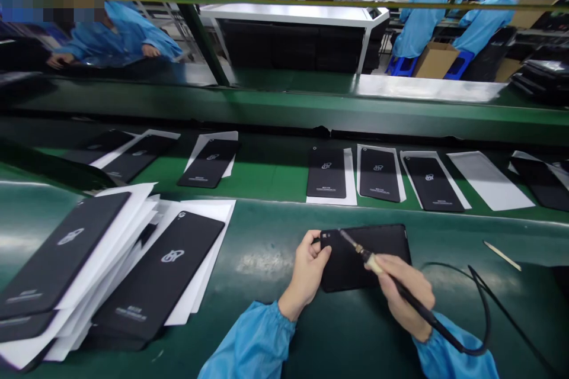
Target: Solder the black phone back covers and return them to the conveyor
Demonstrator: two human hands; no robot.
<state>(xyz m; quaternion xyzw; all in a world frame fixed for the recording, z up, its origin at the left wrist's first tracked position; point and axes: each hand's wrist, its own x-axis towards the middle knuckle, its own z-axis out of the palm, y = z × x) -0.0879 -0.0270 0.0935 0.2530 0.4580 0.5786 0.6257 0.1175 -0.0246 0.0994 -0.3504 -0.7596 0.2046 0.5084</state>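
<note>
A black rectangular tablet-like panel with rounded corners (349, 272) lies lengthwise on the glossy dark green worktop (267, 331), in front of the person. The left hand (307, 272) has its fingers clamped on the panel's left end, thumb on the upper face. The right hand (406, 293) has its fingers closed around a pen-shaped tool with a pale collar, black handle and slim metal tip (372, 262); the tip points at the panel's upper left (whether it touches, I cannot tell). Hand and tool hide some of the panel's right half.

A looping black cable (486, 302) lies to the right, near a thin pale stick (502, 255). At the left is a slanting pile of black logo-marked panels and white sheets (160, 266), well apart from the left hand. Beyond the worktop, more black panels on white sheets (377, 173) sit along a green belt (275, 174). A dark slanting bar (53, 169) blocks part of the belt's left end. Farther back, a co-worker in blue (120, 32) sits at upper left.
</note>
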